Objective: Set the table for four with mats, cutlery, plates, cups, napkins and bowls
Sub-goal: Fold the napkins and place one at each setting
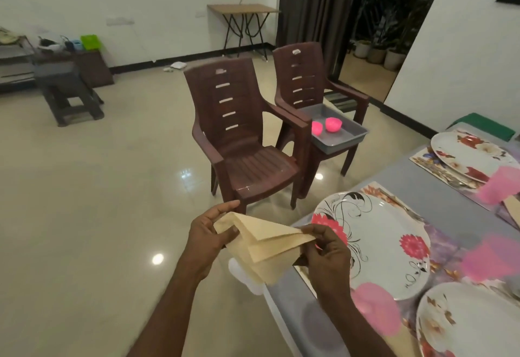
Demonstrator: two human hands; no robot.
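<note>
Beige napkin (261,244) held in mid-air just off the table's (439,207) near-left edge, over the floor, not yet resting on anything. Left hand (209,237) pinching the napkin's left corner, thumb across the front; right hand (327,252) pinching the right corner between thumb and fingertips; both grips narrow, closed on cloth or paper, nothing else held. Napkin folded into a rough triangle: top edge stretched between the two hands, long axis running left to right, point hanging downward, layers slightly splayed. Thin, matte, soft-looking, creased flat, likely to flop if released from one corner. Just right of the right hand, touching the view of its knuckles: round white plate (374,244) with red flowers and black scrolls, glossy, lying on a patterned mat (447,238). So the setting lies to the right of the napkin, the right hand the nearer one. Probably a short carry rightward, onto or beside that plate. Blurred pink cups (375,311) near the plate, two more plates along the table. Beyond the table's far-left side, two brown plastic chairs, the farther carrying a grey tray (344,134) with two pink bowls (333,125), apparently still to be set out.
</note>
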